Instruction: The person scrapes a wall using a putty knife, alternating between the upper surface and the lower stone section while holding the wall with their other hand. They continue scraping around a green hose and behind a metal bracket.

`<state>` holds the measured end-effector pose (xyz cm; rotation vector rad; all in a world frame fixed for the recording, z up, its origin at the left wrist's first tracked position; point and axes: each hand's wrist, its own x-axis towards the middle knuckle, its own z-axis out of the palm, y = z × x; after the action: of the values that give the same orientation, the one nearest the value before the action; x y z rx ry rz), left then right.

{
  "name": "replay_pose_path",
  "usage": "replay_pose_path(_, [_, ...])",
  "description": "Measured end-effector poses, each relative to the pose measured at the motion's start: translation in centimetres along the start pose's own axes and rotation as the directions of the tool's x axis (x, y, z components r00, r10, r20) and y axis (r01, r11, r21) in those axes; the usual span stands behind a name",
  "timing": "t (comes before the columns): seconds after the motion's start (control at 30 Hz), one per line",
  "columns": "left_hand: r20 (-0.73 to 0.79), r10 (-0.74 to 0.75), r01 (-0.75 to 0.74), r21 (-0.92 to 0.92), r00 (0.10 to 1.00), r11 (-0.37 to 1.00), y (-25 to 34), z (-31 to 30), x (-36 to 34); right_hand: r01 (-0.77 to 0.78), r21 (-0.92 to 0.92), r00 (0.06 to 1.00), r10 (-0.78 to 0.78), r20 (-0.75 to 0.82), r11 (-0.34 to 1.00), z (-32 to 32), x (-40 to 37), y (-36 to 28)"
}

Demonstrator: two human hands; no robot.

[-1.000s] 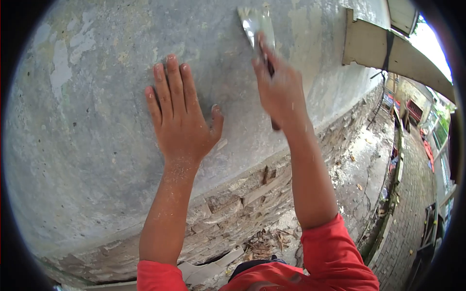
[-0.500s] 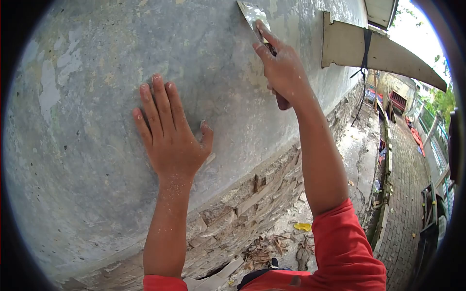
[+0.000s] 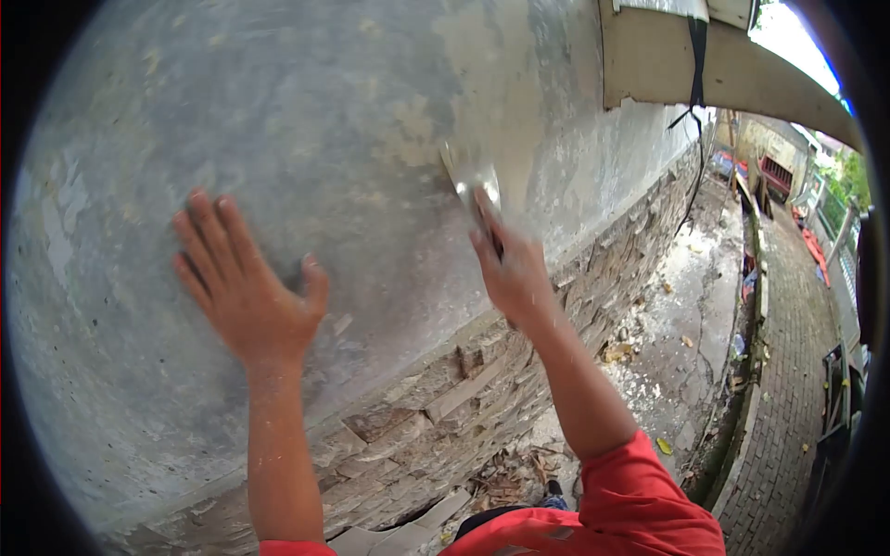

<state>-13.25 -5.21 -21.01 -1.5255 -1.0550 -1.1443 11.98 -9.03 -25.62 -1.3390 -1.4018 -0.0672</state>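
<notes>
My right hand (image 3: 519, 278) is wrapped round the handle of a putty knife (image 3: 476, 185), a scraper with a wide metal blade. Its blade lies against the grey wall (image 3: 371, 250), beside a beige patch where the paint differs. Motion smears the blade and the fingers a little. Flat on the wall to the left rests my left hand (image 3: 255, 301), fingers spread and nothing in it. Pale dust specks dot both forearms.
Rough stone cladding (image 3: 445, 389) runs along the wall's foot. Above right, a beige panel (image 3: 658, 60) juts out with a black strap (image 3: 697, 65) hanging from it. Debris and dry leaves (image 3: 528, 463) litter the ground. A gutter and a brick path (image 3: 783, 371) run along the right.
My right hand has brought the putty knife down along the wall. The view has shifted, and my left hand, still flat on the wall, appears further left and lower.
</notes>
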Motion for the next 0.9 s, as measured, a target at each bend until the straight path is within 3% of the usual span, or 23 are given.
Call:
replay_pose_path(0.1, [-0.052, 0.042, -0.037, 0.087, 0.998, 0.996, 0.4, 0.2, 0.1, 0.191, 0.016, 0.975, -0.188, -0.115, 0.981, -2.7, 6.6, 0.1])
replay_pose_path(0.23, [-0.104, -0.015, 0.033, 0.171, 0.994, 0.985, 3.3, 1.9, -0.6, 0.200, 0.078, 0.979, -0.197, -0.044, 0.977, -4.1, 7.8, 2.7])
replay_pose_path(0.27, [-0.111, -0.024, 0.042, 0.165, 0.994, 0.985, 4.3, 2.5, -0.8, 0.049, 0.050, 0.993, -0.054, 0.107, 0.998, -4.8, 6.9, 3.7])
replay_pose_path(0.3, [-0.121, -0.034, 0.054, 0.158, 0.992, 0.986, 5.7, 3.1, -0.9, 0.041, 0.001, 0.987, -0.041, 0.157, 0.999, -4.8, 5.8, 5.7])
replay_pose_path(0.37, [-0.105, -0.025, 0.042, 0.166, 0.994, 0.985, 8.5, 4.2, -1.1, 0.217, 0.050, 0.974, -0.220, 0.058, 0.975, -3.6, 2.4, 12.0])
replay_pose_path(0.4, [-0.085, -0.008, 0.022, 0.172, 0.996, 0.985, 9.8, 4.8, -1.2, 0.138, 0.015, 0.978, -0.138, 0.155, 0.990, -4.3, 0.8, 13.9])
replay_pose_path(0.47, [-0.062, -0.006, 0.015, 0.160, 0.998, 0.987, 12.8, 5.8, -1.6, 0.153, 0.011, 0.980, -0.153, 0.128, 0.988, -5.3, 0.5, 17.8])
replay_pose_path(0.57, [-0.047, 0.001, 0.007, 0.156, 0.999, 0.988, 16.0, 7.4, -0.7, 0.157, 0.032, 0.983, -0.159, 0.094, 0.987, -8.0, 6.6, 18.6])
replay_pose_path(0.63, [-0.064, -0.018, 0.028, 0.168, 0.998, 0.985, 17.8, 8.1, 0.2, 0.097, 0.058, 0.995, -0.098, 0.003, 0.994, -10.6, 12.3, 16.6])
replay_pose_path(0.67, [-0.047, 0.008, 0.000, 0.167, 0.999, 0.986, 18.6, 8.3, 1.2, 0.138, 0.046, 0.989, -0.135, -0.056, 0.989, -11.5, 14.6, 16.0])
replay_pose_path(0.73, [-0.039, 0.033, -0.026, 0.172, 0.999, 0.985, 19.9, 8.7, 3.4, 0.142, 0.155, 0.988, -0.132, -0.073, 0.978, -13.0, 17.1, 15.6])
replay_pose_path(0.9, [-0.045, 0.070, -0.059, 0.200, 0.997, 0.978, 22.4, 9.8, 6.8, 0.166, 0.081, 0.986, -0.165, -0.010, 0.983, -11.4, 12.2, 23.0])
